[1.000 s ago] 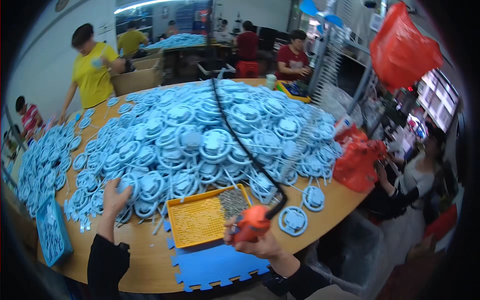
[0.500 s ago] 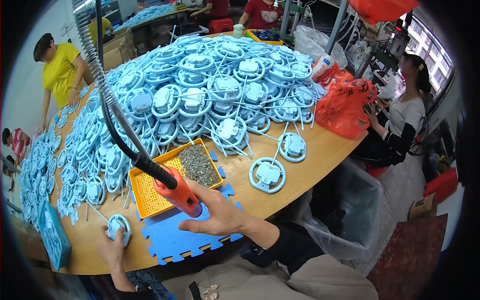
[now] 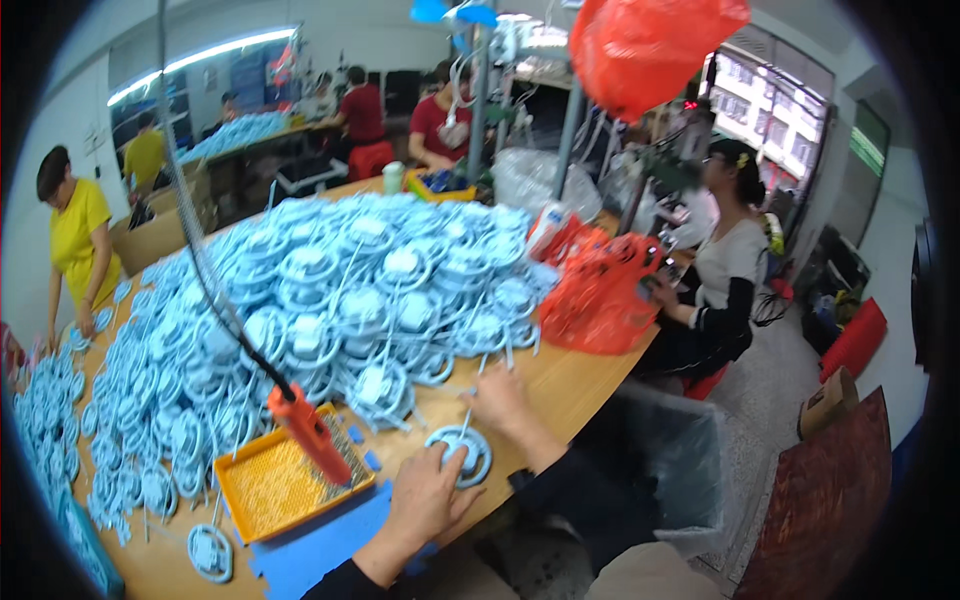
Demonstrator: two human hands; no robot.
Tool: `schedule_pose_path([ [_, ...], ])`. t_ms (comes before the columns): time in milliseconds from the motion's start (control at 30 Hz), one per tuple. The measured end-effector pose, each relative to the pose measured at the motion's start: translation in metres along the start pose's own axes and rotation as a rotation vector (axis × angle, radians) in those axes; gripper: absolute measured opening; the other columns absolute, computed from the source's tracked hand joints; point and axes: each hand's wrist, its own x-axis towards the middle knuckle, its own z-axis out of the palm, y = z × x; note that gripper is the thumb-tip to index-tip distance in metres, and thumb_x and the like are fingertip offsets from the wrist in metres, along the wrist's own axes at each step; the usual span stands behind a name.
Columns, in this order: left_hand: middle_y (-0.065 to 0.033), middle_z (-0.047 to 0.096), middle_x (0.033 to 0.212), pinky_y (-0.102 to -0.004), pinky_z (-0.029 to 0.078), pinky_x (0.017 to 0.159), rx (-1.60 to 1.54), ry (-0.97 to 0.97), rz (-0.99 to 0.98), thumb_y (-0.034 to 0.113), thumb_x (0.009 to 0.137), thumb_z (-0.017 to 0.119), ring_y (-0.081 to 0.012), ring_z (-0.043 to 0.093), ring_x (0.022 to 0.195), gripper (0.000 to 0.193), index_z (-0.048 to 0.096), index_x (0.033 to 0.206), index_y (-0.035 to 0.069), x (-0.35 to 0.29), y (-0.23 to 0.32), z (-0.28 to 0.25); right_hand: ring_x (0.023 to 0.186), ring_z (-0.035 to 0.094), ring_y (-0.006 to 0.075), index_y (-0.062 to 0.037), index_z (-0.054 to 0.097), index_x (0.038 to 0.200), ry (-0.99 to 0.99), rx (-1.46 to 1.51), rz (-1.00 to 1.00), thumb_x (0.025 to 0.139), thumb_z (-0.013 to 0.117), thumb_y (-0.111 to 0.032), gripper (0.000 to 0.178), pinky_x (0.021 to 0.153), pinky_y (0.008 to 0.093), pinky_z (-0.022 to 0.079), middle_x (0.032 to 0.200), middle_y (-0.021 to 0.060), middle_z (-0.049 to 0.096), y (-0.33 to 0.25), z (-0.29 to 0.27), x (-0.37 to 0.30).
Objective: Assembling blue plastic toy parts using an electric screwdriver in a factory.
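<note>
On the table in front of me lies a light blue plastic wheel-shaped part [image 3: 478,461] with a thin rod. My left hand [image 3: 425,497] grips its left rim, thumb and fingers over the ring. Just beyond, my right hand [image 3: 503,402] has its fingers closed at the thin rod [image 3: 467,420]; blur hides the exact hold. A red electric screwdriver [image 3: 318,440] hangs free from a coiled cable over a yellow tray [image 3: 265,490] holding small screws. Another wheel-shaped part [image 3: 209,553] lies left of the tray.
A large heap of the same light blue parts [image 3: 330,300] covers the table's middle and left. Under the tray is a blue foam mat [image 3: 320,555]. Red plastic bags [image 3: 600,300] stand at the right edge, near a seated person [image 3: 728,250] and a lined bin [image 3: 690,470].
My left hand has let go of the part at the left and moved right to another. My right hand has left the screwdriver and reached right. The view has turned rightward and up.
</note>
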Motion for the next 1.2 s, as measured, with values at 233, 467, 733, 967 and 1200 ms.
schedule_pose_path([
  [233, -0.0181, 0.053, 0.099, -0.0422, 0.043, 0.078, 0.169, -0.285, -0.14, 0.05, 0.068, 0.072, -0.0348, 0.053, 0.091, 0.077, 0.047, 0.128, 0.008, 0.034, -0.024, 0.044, 0.11, 0.05, 0.032, -0.0126, 0.058, 0.116, -0.039, 0.294, 0.0, 0.079, 0.063, -0.036, 0.044, 0.089, 0.0497, 0.039, 0.113, 0.0139, 0.058, 0.029, -0.005, -0.026],
  [467, -0.0153, 0.052, 0.091, -0.0427, 0.037, 0.069, 0.284, -0.238, -0.066, 0.056, 0.058, 0.074, -0.03, 0.05, 0.086, 0.086, 0.05, 0.125, 0.009, 0.025, 0.01, 0.01, 0.118, 0.046, 0.0316, -0.0152, 0.054, 0.123, 0.034, 0.323, -0.048, 0.075, 0.067, -0.037, 0.055, 0.094, 0.0479, 0.039, 0.124, 0.0126, 0.052, 0.059, 0.004, -0.066],
  [733, -0.0135, 0.051, 0.099, -0.0377, 0.047, 0.072, -0.057, -0.053, 0.198, 0.04, 0.069, 0.076, -0.0299, 0.056, 0.086, 0.062, 0.056, 0.124, 0.021, -0.076, 0.058, -0.079, 0.104, 0.058, 0.0269, 0.001, 0.057, 0.119, 0.019, 0.893, 0.054, 0.072, 0.074, -0.014, 0.053, 0.09, 0.0381, 0.046, 0.116, 0.0164, 0.059, 0.077, 0.005, -0.08],
  [967, -0.0184, 0.053, 0.106, -0.0414, 0.051, 0.075, 0.466, 0.45, -0.542, 0.05, 0.054, 0.082, -0.0331, 0.057, 0.095, 0.076, 0.062, 0.118, 0.013, -0.278, 0.057, -0.168, 0.112, 0.056, 0.0322, 0.002, 0.047, 0.126, -0.143, 1.731, 0.122, 0.068, 0.071, -0.041, 0.076, 0.085, 0.0425, 0.052, 0.122, 0.0194, 0.055, 0.082, -0.057, -0.181],
  [1200, -0.0178, 0.054, 0.105, -0.04, 0.046, 0.083, 0.647, 0.562, -1.316, 0.036, 0.072, 0.07, -0.0319, 0.055, 0.095, 0.056, 0.059, 0.118, 0.005, -0.373, -0.03, -0.227, 0.116, 0.052, 0.0282, 0.0027, 0.057, 0.118, -0.8, 1.581, -0.255, 0.061, 0.074, -0.02, 0.063, 0.1, 0.0393, 0.038, 0.125, 0.0185, 0.054, -0.106, -0.068, -0.166],
])
